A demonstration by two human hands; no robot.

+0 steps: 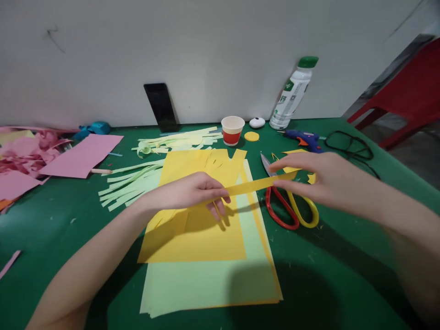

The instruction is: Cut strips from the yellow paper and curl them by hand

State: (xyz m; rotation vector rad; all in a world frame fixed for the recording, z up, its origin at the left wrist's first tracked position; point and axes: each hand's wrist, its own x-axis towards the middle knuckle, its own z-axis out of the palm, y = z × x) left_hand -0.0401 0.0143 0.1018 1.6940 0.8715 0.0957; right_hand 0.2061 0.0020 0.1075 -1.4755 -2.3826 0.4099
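Observation:
A narrow yellow paper strip (252,185) stretches between my two hands above the paper stack. My left hand (195,190) pinches its left part between thumb and fingers. At the strip's right end, the thumb and fingertips of my right hand (309,172) lie along its edges, with a small gap between them. Beneath is a yellow paper sheet (213,243) with several slits and cut strips near its far side. Pale green sheets (206,286) lie under it. Scissors (282,208) with one red and one yellow handle rest beside the stack, partly below my right hand.
Fringed green paper (134,183) lies left of the stack, pink paper (84,156) farther left. Along the wall stand a phone (161,106), a paper cup (233,131) and a leaning bottle (292,94). A blue glue gun (304,137) with a black cord (350,146) lies at right.

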